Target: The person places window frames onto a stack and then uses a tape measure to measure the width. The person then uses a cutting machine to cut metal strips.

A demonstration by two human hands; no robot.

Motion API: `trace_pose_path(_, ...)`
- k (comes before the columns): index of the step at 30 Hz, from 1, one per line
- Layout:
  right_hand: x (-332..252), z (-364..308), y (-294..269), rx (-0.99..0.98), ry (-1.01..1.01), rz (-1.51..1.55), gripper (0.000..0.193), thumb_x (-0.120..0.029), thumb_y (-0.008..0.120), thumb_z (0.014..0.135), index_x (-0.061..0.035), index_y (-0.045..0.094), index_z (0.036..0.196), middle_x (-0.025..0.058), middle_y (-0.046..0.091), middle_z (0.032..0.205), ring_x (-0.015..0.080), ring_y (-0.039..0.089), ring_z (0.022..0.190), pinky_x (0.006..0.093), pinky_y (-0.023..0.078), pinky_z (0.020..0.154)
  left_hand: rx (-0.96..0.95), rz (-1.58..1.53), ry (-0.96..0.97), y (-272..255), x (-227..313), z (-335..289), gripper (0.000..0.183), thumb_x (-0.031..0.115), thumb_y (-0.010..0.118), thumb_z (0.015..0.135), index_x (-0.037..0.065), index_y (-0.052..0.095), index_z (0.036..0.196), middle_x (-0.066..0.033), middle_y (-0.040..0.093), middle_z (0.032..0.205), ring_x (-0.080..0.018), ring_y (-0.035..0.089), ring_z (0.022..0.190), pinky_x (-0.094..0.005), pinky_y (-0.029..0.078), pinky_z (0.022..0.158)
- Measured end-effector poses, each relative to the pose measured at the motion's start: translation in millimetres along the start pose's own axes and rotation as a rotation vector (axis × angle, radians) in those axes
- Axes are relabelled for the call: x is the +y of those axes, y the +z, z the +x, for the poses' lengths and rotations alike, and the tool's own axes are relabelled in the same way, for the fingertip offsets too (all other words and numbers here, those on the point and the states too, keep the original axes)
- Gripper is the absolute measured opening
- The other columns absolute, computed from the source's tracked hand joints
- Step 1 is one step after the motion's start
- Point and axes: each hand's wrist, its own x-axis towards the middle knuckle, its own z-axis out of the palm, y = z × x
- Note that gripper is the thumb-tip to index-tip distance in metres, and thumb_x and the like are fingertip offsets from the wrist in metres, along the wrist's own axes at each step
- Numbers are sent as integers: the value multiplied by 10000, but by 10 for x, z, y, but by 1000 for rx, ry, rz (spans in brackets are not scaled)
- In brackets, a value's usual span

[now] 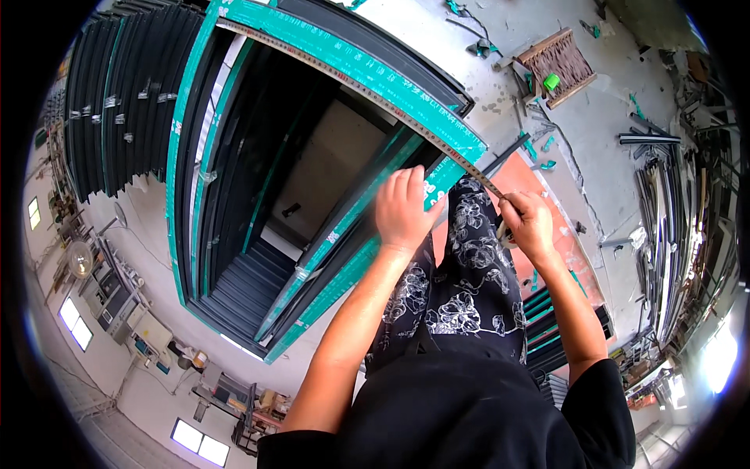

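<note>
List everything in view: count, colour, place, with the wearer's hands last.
Tape measure: 1, yellowish blade, along the frames' top edge
Rectangular frames: several, black and green, centre-left
Long profiles: many, mostly black, upper left
Thin strips: many, mixed colours, far right
Slatted stool-like item: 1, brown, upper right
Small object: 1, bright green, on that item
Board: 1, orange-red, near the right hand
Scraps: several, green, floor at right
Windows: at least 3, bright white, left side
Trousers: 1 pair, black with white flowers, centre
Top: 1, black, bottom centre
Left hand: 1, bare, at the frames' corner
Right hand: 1, bare, pinching the tape
</note>
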Motion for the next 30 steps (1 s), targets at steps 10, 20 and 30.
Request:
trace_pose_path(10,-12,30,-15,-13,-5,26,105,-131,633,798,-36,676,811,117,613,720,295,598,714,383,472,650,7,-20,-19,68,-26,-27,600,307,785,669,59,556,1165,-87,597,1080,-273,563,1043,-391,431,913)
trace_pose_path(20,30,20,18,15,-18,6,109,-137,633,802,-37,677,813,112,617,720,286,598,710,381,469,641,20,-19,-11,94,-17,-23,602,330,780,681,57,556,1169,-84,599,1075,-277,563,1041,-395,435,914)
trace_pose_path(30,19,-36,41,43,5,-64,138,-166,619,822,-40,674,813,125,631,732,300,609,722,394,473,644,46,-31,-16,81,-11,-46,591,330,778,682,61,555,1159,-83,599,1071,-270,566,1036,-395,439,903)
